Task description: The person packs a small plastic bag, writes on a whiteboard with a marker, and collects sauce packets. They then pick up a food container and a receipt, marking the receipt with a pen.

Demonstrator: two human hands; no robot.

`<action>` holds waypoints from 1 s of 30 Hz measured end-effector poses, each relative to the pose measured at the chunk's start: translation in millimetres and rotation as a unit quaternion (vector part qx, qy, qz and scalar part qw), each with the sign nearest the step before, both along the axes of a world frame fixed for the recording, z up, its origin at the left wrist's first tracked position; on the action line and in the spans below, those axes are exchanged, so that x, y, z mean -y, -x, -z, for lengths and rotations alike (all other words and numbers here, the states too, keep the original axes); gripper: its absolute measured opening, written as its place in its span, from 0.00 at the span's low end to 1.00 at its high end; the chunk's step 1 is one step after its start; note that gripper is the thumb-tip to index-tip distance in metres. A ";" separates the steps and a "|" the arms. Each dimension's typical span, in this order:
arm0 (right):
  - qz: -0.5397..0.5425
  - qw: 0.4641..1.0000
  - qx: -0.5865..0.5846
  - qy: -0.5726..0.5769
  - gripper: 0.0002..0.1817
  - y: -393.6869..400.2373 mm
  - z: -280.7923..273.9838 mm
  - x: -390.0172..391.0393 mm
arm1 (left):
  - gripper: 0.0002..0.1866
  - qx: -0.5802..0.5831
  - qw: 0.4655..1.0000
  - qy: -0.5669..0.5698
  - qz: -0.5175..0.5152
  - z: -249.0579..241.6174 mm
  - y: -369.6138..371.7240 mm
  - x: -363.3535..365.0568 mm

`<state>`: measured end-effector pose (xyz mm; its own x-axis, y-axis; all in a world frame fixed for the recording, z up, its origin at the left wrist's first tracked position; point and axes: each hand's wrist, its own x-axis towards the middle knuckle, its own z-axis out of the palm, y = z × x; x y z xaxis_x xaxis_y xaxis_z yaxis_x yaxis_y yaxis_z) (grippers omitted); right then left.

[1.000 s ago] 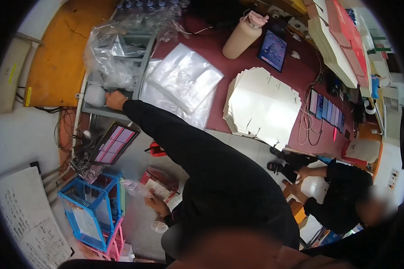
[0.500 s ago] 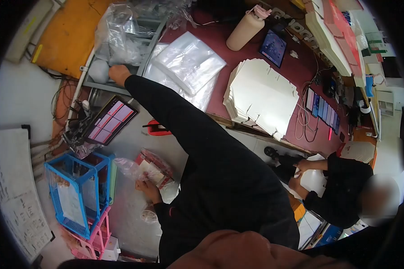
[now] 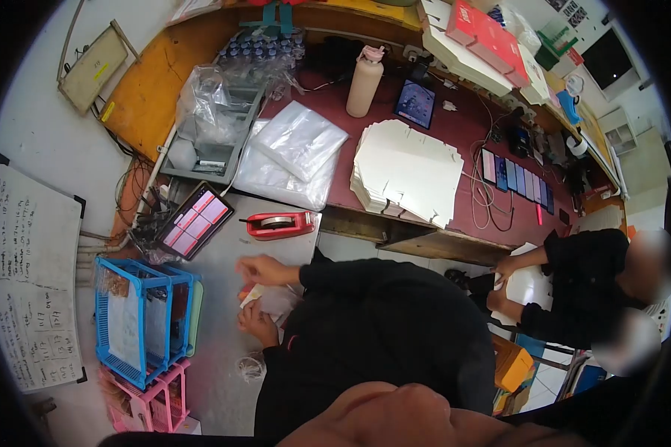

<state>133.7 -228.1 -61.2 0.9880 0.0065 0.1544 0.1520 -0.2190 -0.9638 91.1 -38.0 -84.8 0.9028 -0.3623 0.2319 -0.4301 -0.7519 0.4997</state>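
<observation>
My left hand (image 3: pixel 257 325) is closed on a clear plastic bag (image 3: pixel 277 301) above the grey table (image 3: pixel 224 298). A small white and yellow piece (image 3: pixel 252 296) shows at its fingertips. Just above the bag is my right hand (image 3: pixel 265 270), its fingers curled together and slightly blurred; whatever they hold cannot be made out. A red tape dispenser (image 3: pixel 279 225) lies beyond the right hand. Left of it, a tablet (image 3: pixel 195 222) with a red and white display leans at the table's edge.
Blue baskets (image 3: pixel 138 320) stand on pink ones (image 3: pixel 149 398) at left. Beyond are a grey tray (image 3: pixel 220 173), plastic sleeves (image 3: pixel 298 145), stacked white cardboard (image 3: pixel 410 167) and a bottle (image 3: pixel 365 82). At right, a person (image 3: pixel 574 290) in black holds a white sheet.
My right hand has left the grey tray and come down beside my left hand. The bag has moved closer to my body, and the tape dispenser is now fully in view.
</observation>
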 end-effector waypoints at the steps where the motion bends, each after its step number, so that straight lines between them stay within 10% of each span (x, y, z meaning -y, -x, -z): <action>1: -0.020 1.000 -0.020 -0.001 0.14 17.4 7.6 -6.1 | 0.15 -0.006 0.999 -0.001 0.038 -2.0 -4.8 -6.0; 9: -0.113 0.988 -0.013 0.100 0.20 35.8 15.5 -17.0 | 0.18 0.106 0.987 0.003 0.123 -47.7 -22.0 -2.6; 11: -0.116 0.988 -0.027 0.095 0.22 37.9 15.0 -18.6 | 0.13 -0.149 0.984 0.072 0.071 -38.6 -33.3 -5.8; 21: 0.029 1.000 -0.009 -0.001 0.22 47.0 30.9 -23.5 | 0.09 -0.155 0.981 0.063 0.098 -33.3 -50.9 -1.0; 24: 0.016 0.998 -0.004 0.052 0.19 53.9 31.8 -21.3 | 0.08 -0.402 0.893 0.202 -0.013 -2.1 -58.4 -13.7; 26: 0.014 0.995 0.048 0.085 0.16 58.4 29.8 -18.8 | 0.08 -0.554 0.712 0.414 -0.125 23.7 -59.8 -23.5; 30: -0.031 0.990 0.100 0.094 0.14 56.4 42.5 -20.4 | 0.12 -0.585 0.635 0.478 -0.160 26.3 -48.1 -23.8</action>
<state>77.3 -207.7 -103.7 0.9348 0.1126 0.3369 0.3539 -0.3767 -0.8560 139.2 -14.2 -111.1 0.6511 -0.3152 -0.6905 0.7554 0.1801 0.6300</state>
